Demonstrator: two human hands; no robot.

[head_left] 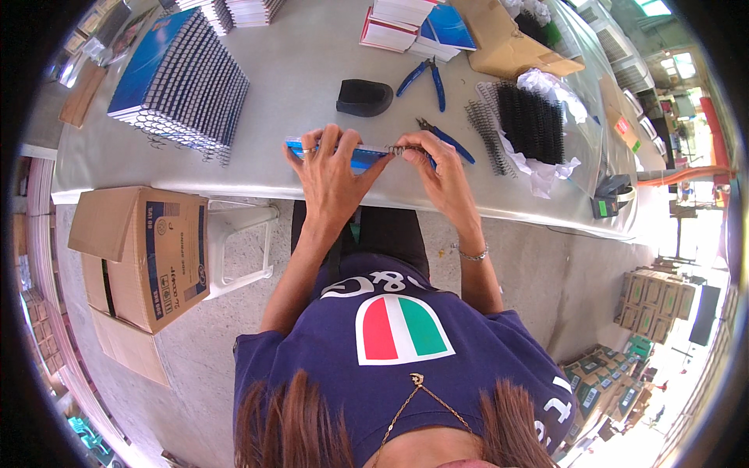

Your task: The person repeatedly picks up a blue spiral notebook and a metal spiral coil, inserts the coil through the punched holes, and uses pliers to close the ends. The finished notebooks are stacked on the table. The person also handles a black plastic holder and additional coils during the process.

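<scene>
Blue book and wire coil, in hand

Item one: the blue book, slim, at the near edge of the grey table, directly in front of you. Your left hand grips it, fingers over the top, thumb toward the right end.

Item two: the wire coil, dark, at the book's right end. Your right hand is closed on it in a pinch of thumb and fingertips; how far the coil is threaded, you cannot tell here.

Beyond your hands: one black, rounded object, and two pairs of blue-handled pliers, the upper pair spread, the lower pair just beside your right hand.

To your right: loose coils and a dense bundle of black coils on white wrapping; behind these, an open cardboard box.

To your left: a tall stack of coil-bound blue books. Below the table edge: a brown carton by a white plastic stool.
</scene>
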